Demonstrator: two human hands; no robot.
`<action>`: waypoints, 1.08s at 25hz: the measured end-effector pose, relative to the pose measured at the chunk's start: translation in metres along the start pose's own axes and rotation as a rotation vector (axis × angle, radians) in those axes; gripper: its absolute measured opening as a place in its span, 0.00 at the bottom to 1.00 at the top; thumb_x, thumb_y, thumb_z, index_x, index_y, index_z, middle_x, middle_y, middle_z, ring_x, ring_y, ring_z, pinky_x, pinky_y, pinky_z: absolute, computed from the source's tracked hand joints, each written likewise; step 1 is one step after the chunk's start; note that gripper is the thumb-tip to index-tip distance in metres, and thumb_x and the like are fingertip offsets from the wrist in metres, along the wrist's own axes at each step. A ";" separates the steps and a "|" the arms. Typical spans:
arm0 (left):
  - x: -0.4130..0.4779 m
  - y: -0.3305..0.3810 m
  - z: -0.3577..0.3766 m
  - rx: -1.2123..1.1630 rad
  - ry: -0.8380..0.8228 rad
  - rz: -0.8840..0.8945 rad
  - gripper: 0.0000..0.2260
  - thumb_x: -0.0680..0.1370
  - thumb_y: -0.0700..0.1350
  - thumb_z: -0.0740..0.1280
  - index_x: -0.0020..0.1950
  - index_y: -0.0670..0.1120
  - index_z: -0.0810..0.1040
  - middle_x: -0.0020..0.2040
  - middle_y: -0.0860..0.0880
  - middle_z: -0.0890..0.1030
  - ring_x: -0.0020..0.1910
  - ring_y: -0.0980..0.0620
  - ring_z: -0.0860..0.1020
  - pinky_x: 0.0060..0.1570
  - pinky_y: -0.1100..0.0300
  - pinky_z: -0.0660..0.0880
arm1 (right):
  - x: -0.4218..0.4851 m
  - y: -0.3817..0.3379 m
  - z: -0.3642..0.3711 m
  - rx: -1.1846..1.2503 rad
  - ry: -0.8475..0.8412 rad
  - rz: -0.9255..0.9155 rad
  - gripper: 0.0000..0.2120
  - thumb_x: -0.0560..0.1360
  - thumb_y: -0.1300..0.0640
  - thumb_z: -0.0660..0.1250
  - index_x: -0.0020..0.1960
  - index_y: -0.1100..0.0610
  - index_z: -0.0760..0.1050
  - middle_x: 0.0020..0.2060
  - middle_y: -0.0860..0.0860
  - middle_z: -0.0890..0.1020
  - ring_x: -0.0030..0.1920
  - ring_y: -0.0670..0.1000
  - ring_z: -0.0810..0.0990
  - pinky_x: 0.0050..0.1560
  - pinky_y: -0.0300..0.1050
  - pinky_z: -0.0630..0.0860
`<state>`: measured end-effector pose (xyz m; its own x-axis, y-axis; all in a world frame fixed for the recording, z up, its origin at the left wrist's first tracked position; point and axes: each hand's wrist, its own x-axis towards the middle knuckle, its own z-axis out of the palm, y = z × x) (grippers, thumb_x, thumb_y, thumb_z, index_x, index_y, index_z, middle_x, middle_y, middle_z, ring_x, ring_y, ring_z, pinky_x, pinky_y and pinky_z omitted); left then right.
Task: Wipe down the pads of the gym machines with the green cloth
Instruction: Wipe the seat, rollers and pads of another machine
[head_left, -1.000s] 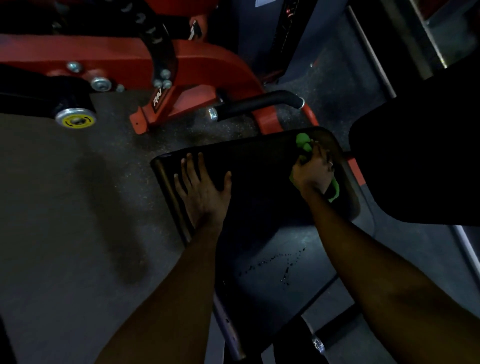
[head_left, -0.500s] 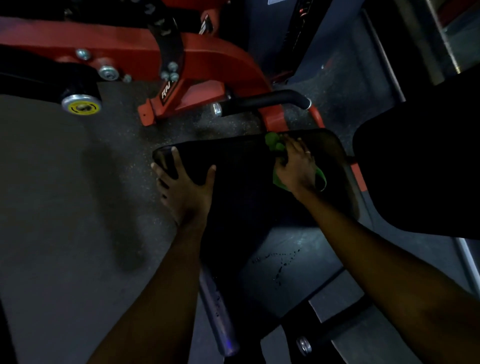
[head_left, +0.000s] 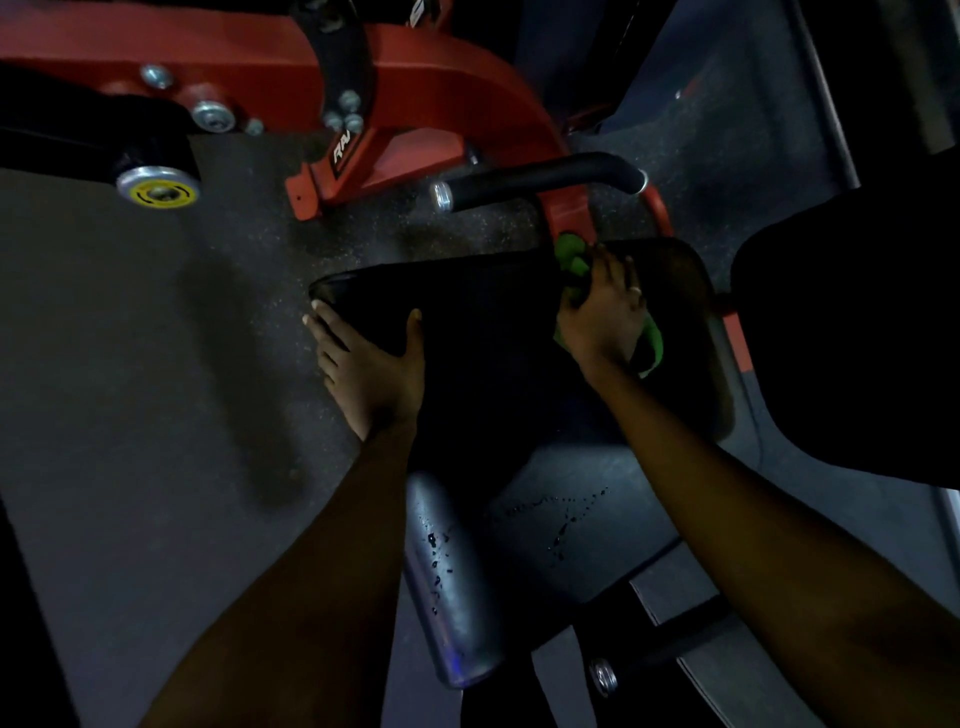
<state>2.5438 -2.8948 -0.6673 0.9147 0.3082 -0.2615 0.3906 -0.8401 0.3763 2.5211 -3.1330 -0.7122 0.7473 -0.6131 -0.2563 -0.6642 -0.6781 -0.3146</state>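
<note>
A black seat pad (head_left: 488, 332) of a red gym machine lies below me at the centre. My right hand (head_left: 605, 312) grips the bunched green cloth (head_left: 571, 257) and presses it on the pad near its far edge; a strip of cloth hangs out beside my wrist. My left hand (head_left: 363, 364) holds the pad's left edge, thumb on top and fingers curled over the side. Wet drops speckle the near part of the pad.
The red machine frame (head_left: 415, 93) stands beyond the pad, with a black handle bar (head_left: 540, 182) just past it. A second black pad (head_left: 852, 332) fills the right side. A roller with a yellow end cap (head_left: 158, 189) is at the left above the dark rubber floor (head_left: 130, 389).
My left hand has slid from flat on top of the pad to its left edge. My right hand has wiped the cloth leftwards along the far edge.
</note>
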 end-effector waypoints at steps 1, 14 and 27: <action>0.000 0.000 0.000 -0.018 -0.001 -0.010 0.51 0.73 0.74 0.60 0.83 0.44 0.46 0.82 0.39 0.54 0.76 0.37 0.63 0.72 0.41 0.66 | -0.010 -0.009 0.003 -0.006 0.012 -0.051 0.32 0.73 0.50 0.64 0.76 0.55 0.67 0.74 0.52 0.70 0.77 0.59 0.62 0.71 0.59 0.64; 0.000 0.004 -0.001 0.019 0.001 -0.003 0.49 0.74 0.73 0.61 0.83 0.44 0.46 0.80 0.39 0.57 0.75 0.36 0.63 0.71 0.41 0.65 | -0.023 -0.040 0.009 0.004 -0.067 -0.419 0.31 0.70 0.47 0.63 0.72 0.54 0.71 0.71 0.51 0.74 0.73 0.59 0.68 0.70 0.56 0.69; 0.001 0.003 -0.001 0.035 0.011 -0.002 0.50 0.74 0.74 0.59 0.83 0.44 0.46 0.81 0.39 0.56 0.76 0.37 0.62 0.73 0.42 0.63 | -0.130 0.073 -0.010 0.002 -0.221 -0.324 0.37 0.73 0.52 0.59 0.81 0.53 0.57 0.80 0.48 0.60 0.81 0.55 0.52 0.77 0.60 0.59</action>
<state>2.5456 -2.8968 -0.6657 0.9152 0.3143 -0.2521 0.3884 -0.8545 0.3448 2.3756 -3.1068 -0.6926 0.9047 -0.2647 -0.3339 -0.3930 -0.8214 -0.4134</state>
